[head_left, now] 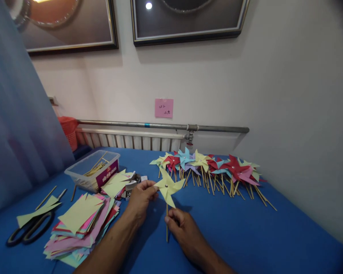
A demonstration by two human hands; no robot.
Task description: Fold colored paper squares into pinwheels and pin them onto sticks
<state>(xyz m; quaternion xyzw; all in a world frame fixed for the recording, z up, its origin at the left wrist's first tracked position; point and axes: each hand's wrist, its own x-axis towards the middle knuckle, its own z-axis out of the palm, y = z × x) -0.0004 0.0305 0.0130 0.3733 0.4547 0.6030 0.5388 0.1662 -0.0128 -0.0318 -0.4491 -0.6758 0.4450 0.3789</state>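
Your right hand (183, 228) is pinching the thin wooden stick (167, 226) of a yellow pinwheel (168, 187) between thumb and fingers, holding it upright just above the blue table (274, 236). Your left hand (141, 198) is pinching the pinwheel's left blade at its edge, fingertips closed on the paper. The pinwheel is sitting between both hands, near the middle of the table. Behind it, a row of finished pinwheels (214, 167) in red, blue, yellow and pink is lying along the wall side. To your left, a stack of coloured paper squares (82, 224) is spreading out, with black scissors (28, 230) beside it and a clear plastic box (93, 171) of sticks further back.
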